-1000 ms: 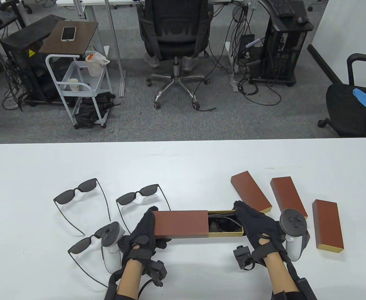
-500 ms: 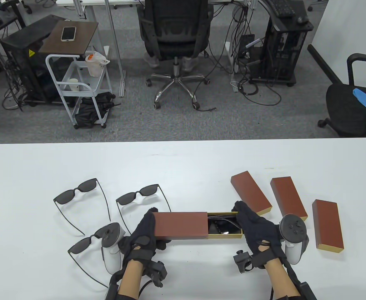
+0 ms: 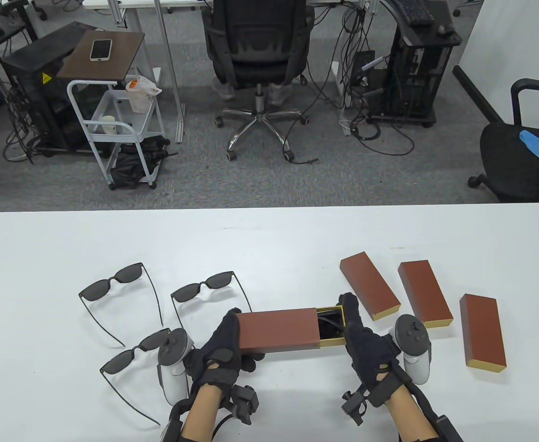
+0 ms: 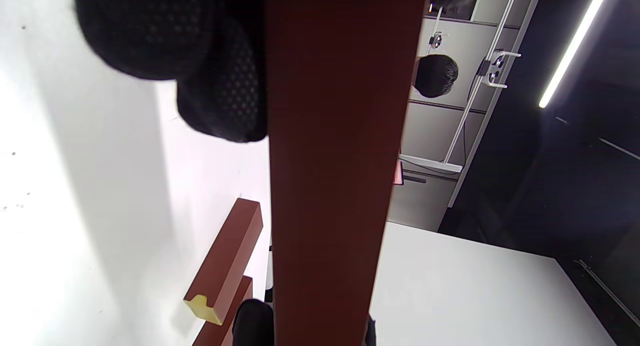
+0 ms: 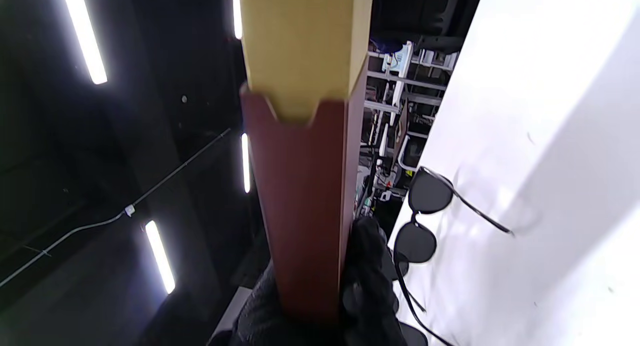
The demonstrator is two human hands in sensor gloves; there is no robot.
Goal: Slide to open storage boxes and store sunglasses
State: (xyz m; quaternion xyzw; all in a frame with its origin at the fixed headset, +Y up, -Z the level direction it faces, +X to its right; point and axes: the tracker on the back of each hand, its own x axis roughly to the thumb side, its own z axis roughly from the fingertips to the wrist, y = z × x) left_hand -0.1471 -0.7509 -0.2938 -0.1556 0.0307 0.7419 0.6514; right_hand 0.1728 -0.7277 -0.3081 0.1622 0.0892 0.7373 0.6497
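Since a second ago: yellow inner tray (image 3: 331, 327) pushed most of the way back into the red-brown cardboard sleeve (image 3: 278, 330); only a short stub still shows at centre frame, dark folded sunglasses (image 3: 328, 328) visible inside. Whole box has shifted slightly rightward in frame.

Left hand (image 3: 218, 354) grip: fingers and thumb curled round the sleeve's left end, holding it. Right hand (image 3: 366, 343) grip: fingers look fairly straight, pressing against the tray's outer end; whether any curl round it, cannot tell.

Risks, as judged:
- Temple arm or lens edge riding high could catch on the sleeve mouth and jam or bend as the tray closes.
- Uneven push could skew the tray and bind it.
- Left grip slipping would let the sleeve slide off toward the loose black sunglasses (image 3: 136, 357) at lower left.

Three closed red-brown boxes (image 3: 369, 285) lie at right on the white tabletop (image 3: 269, 248).

Writing: none legible on boxes or glasses. Yellow warning sticker on black cabinet (image 3: 46, 78), upper left; text unreadable.
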